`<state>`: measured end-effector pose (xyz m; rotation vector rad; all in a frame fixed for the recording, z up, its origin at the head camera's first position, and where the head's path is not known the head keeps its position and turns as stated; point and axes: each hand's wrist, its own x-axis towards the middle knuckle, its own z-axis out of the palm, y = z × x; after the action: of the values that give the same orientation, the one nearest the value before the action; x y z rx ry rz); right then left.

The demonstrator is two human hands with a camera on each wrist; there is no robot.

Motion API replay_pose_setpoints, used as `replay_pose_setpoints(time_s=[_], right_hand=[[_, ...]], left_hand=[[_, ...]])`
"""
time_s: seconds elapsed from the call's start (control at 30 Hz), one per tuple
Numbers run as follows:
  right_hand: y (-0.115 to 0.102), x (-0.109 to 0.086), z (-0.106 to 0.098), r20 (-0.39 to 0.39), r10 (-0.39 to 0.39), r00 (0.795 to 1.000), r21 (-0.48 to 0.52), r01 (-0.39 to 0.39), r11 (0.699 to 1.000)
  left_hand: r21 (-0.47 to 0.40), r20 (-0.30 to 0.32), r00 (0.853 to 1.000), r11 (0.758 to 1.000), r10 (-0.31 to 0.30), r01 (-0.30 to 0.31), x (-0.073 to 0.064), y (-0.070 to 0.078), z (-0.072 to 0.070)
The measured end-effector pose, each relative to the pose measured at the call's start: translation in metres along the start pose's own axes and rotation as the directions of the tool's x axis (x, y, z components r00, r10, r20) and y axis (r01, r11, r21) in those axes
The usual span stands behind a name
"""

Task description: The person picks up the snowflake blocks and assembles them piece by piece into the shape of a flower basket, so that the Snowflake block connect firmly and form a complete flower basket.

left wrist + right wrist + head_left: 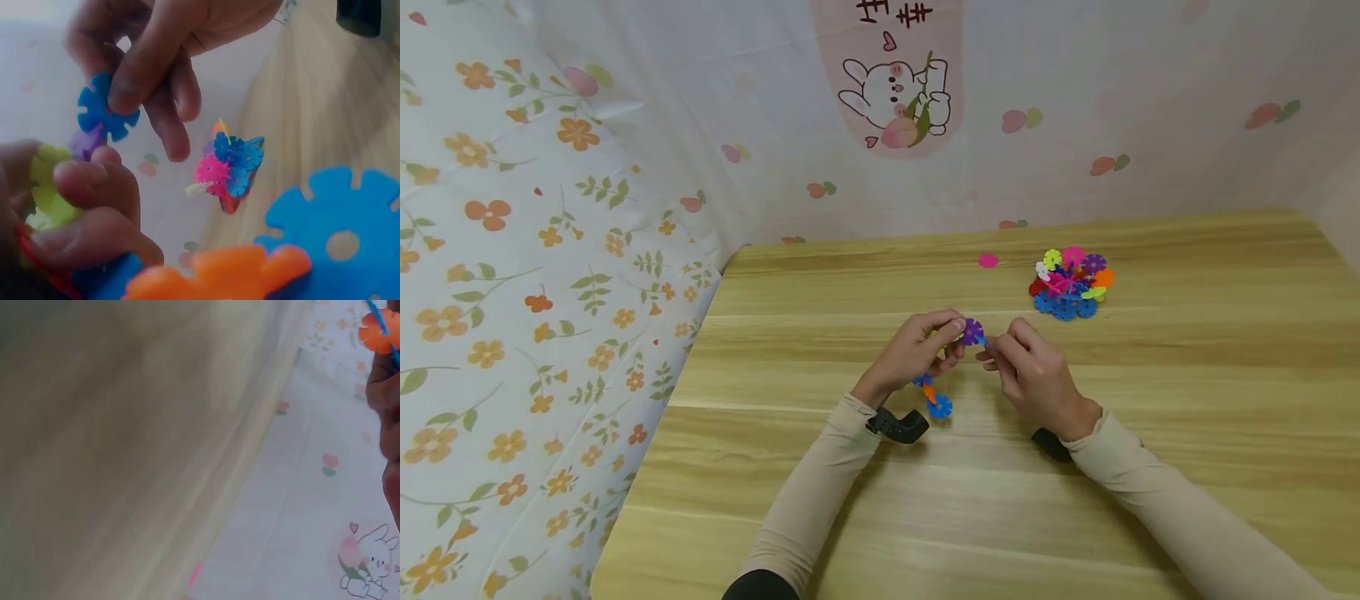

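Note:
Near the middle of the table, my left hand [917,343] grips a chain of notched plastic snowflake discs. A purple disc [973,331] sticks out past its thumb, and a yellow disc [49,178] lies between its fingers. The chain's lower end hangs below the palm, with an orange disc [219,270] and a blue end disc [939,406]. Opposite, my right hand [1036,371] pinches another blue disc [92,107] between thumb and fingers. That blue disc's edge meets the purple one. In the right wrist view, a sleeve covers much of the picture.
A clustered pile of colourful snowflake discs [1066,287] lies on the wooden table [1210,350], to the far right of the hands. One flat pink disc [988,261] is apart from it near the back edge. A printed cloth [700,125] hangs behind and to the left.

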<state>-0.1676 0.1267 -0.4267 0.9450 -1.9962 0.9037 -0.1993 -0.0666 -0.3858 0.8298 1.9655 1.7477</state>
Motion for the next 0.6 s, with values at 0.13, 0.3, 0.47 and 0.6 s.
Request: replay_pose_setpoints(time_s=[0.13, 0.3, 0.47, 0.6], right_hand=[[0.005, 0.002, -0.003, 0.056, -0.023, 0.998, 0.007, 0.023, 1.000], [0.024, 0.011, -0.002, 0.273, 0.070, 0.960, 0.067, -0.092, 0.994], [0.061, 0.023, 0.002, 0.556, 0.361, 0.749, -0.100, -0.371, 0.923], [0.096, 0.040, 0.017, 0.662, 0.514, 0.546, -0.243, -0.492, 0.836]], left_hand=[[0.068, -0.011, 1.000, 0.998, 0.019, -0.018, 0.000, 0.001, -0.001], [0.064, -0.079, 0.997, 0.998, -0.001, 0.006, -0.003, -0.009, -0.013], [0.051, -0.104, 0.994, 0.998, -0.034, 0.039, -0.003, -0.028, -0.022], [0.054, -0.086, 0.995, 0.997, -0.058, 0.063, -0.002, -0.032, -0.023]])
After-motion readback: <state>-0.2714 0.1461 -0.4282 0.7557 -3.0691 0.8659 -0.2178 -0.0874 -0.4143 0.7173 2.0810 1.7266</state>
